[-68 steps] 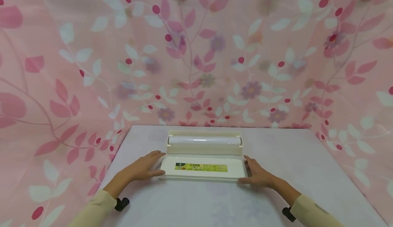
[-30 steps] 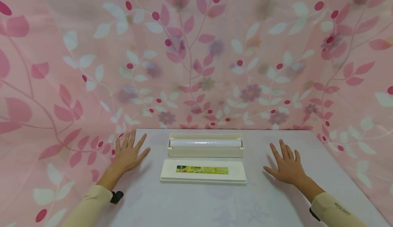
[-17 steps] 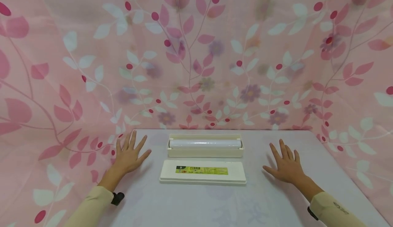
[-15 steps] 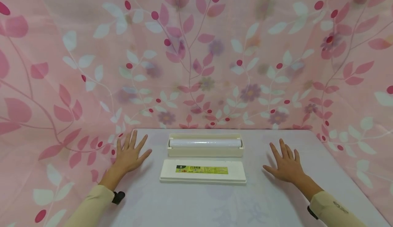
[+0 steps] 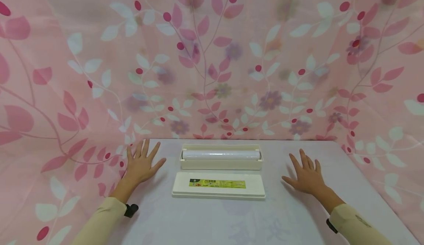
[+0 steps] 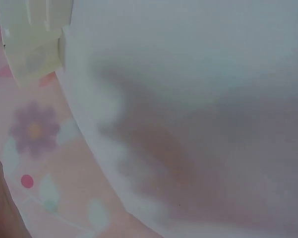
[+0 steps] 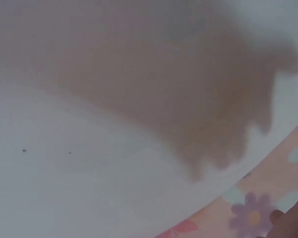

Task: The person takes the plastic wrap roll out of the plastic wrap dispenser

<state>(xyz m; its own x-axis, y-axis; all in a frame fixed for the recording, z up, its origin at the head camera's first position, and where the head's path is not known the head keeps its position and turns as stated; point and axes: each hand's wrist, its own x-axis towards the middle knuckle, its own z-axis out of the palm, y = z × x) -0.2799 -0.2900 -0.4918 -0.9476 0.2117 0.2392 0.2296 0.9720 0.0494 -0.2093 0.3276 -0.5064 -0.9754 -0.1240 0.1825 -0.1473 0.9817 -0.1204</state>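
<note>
A roll of clear wrap (image 5: 221,154) lies in a cream, open-topped box (image 5: 221,164) at the back middle of the table. In front of it, flat and lengthwise, rests the box's white lid (image 5: 258,189), with a yellow-green label (image 5: 217,183) on top. My left hand (image 5: 140,167) is held out to the left of the box, fingers spread, holding nothing. To the right, my right hand (image 5: 308,178) is also spread with nothing in it. Both cast shadows on the tabletop. The left wrist view catches one end of the box (image 6: 32,25) and part of the left hand (image 6: 5,208).
A pale cloth covers the table (image 5: 205,223), whose back edge meets a pink floral curtain (image 5: 212,72). The curtain also hangs along the left and right sides. Each wrist carries a small black camera mount (image 5: 131,210).
Earlier both hands were at the two ends of the lid; they have since moved apart to either side. Over the last half second they have shifted slightly inward. Box and lid stay put.
</note>
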